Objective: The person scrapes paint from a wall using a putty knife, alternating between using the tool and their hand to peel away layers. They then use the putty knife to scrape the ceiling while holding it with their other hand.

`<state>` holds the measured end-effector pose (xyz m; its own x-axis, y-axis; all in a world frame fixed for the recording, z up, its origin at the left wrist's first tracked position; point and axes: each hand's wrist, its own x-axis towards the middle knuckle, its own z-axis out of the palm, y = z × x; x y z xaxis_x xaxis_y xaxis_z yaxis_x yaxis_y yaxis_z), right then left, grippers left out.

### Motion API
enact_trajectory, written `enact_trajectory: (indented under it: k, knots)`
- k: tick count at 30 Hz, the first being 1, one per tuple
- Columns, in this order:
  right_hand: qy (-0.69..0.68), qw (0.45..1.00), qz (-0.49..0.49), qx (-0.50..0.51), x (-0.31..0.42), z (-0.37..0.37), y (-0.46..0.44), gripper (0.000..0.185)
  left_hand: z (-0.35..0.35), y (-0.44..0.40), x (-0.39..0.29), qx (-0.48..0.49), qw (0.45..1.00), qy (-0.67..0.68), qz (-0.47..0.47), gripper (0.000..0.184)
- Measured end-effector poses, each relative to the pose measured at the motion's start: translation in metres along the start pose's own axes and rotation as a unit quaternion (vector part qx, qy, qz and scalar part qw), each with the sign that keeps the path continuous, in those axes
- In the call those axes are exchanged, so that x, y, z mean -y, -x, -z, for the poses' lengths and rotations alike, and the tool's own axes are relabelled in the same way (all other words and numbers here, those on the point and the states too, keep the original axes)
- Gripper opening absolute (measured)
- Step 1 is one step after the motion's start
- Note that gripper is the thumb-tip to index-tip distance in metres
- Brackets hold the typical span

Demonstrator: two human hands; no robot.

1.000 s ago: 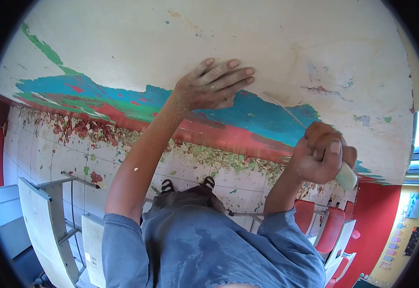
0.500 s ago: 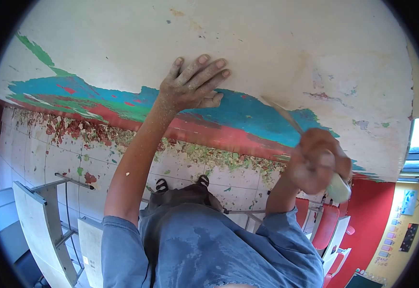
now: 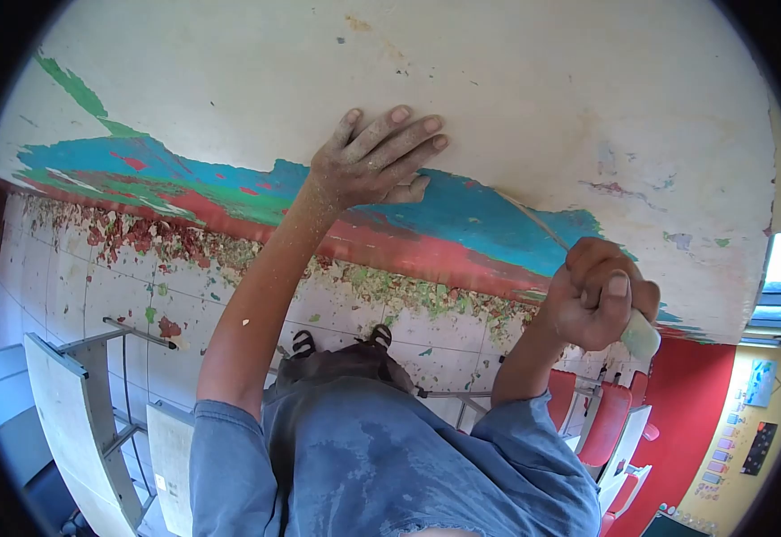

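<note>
Dusty and spread, my left hand (image 3: 381,157) lies flat against the wall (image 3: 516,89), just above the patch of blue paint (image 3: 462,215). My right hand (image 3: 601,291) is closed round a scraper (image 3: 542,224). The scraper's thin blade, seen nearly edge-on, points up and left, and its tip is at the upper edge of the blue paint. Its pale handle end (image 3: 643,337) sticks out below my fist. Red paint (image 3: 390,251) and green paint (image 3: 238,206) show beneath and beside the blue.
Paint flakes (image 3: 408,291) litter the tiled floor (image 3: 211,309) along the wall's foot. Desks with metal frames (image 3: 68,394) stand at the left. Red chairs (image 3: 607,425) are at the right, near a red wall (image 3: 686,403). A window (image 3: 775,277) is at the far right.
My left hand has shifted slightly right in view, still flat on the wall. My right hand, blurred before, now appears sharp, with the scraper tip slightly lower and further right.
</note>
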<state>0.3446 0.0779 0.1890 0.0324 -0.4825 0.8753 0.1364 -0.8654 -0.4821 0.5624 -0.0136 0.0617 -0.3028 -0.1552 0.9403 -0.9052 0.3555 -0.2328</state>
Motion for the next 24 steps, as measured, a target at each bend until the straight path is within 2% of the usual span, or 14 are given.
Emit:
enact_trajectory:
  k: [3,6,9,11,13,14,15,17,18,19,20,23,24]
  knots:
    - [0.004,1.0,0.016,-0.008,-0.002,0.003,-0.002,0.014,-0.003,-0.004,0.003,-0.012,1.0,-0.003,-0.015,0.047]
    - [0.182,0.981,-0.007,-0.068,-0.002,0.0,0.015,0.014,0.001,-0.001,-0.001,-0.004,1.0,0.003,-0.011,0.047]
    - [0.326,0.943,0.054,-0.034,-0.002,-0.003,0.005,0.014,-0.004,-0.002,0.003,-0.004,1.0,-0.003,0.004,0.051]
    - [0.271,0.96,0.067,-0.006,0.003,-0.003,0.001,0.013,-0.003,0.001,-0.001,0.001,1.0,0.007,0.014,0.054]
    - [0.085,0.996,0.035,-0.008,0.005,-0.003,-0.003,0.012,-0.003,0.0,-0.001,0.003,1.0,0.019,0.016,0.054]
    - [0.223,0.969,0.104,-0.03,-0.002,-0.009,-0.007,0.012,-0.006,-0.002,0.001,-0.004,1.0,0.007,0.004,0.051]
    - [0.356,0.919,0.164,-0.051,-0.011,-0.019,-0.009,0.016,-0.004,-0.003,0.003,-0.005,1.0,-0.003,-0.006,0.049]
    - [0.35,0.921,0.162,-0.047,-0.009,-0.021,-0.008,0.017,0.0,-0.002,0.001,-0.003,1.0,-0.007,-0.015,0.048]
    - [0.208,0.972,0.105,-0.022,-0.001,-0.013,-0.009,0.014,0.0,-0.002,0.001,-0.004,1.0,-0.004,-0.014,0.048]
    - [0.062,0.997,0.046,0.005,0.005,-0.006,-0.01,0.01,-0.002,-0.002,0.001,-0.006,1.0,-0.001,-0.012,0.048]
    - [0.01,0.999,0.034,-0.007,0.008,-0.003,-0.01,0.011,-0.003,-0.003,0.002,-0.004,1.0,0.0,-0.004,0.049]
    - [0.157,0.983,-0.023,-0.094,-0.015,-0.021,0.005,0.012,-0.002,0.0,-0.003,0.006,1.0,0.012,0.013,0.052]
    - [0.103,0.992,0.0,-0.074,-0.009,-0.021,0.0,0.013,-0.002,0.0,-0.003,0.004,1.0,0.016,0.012,0.052]
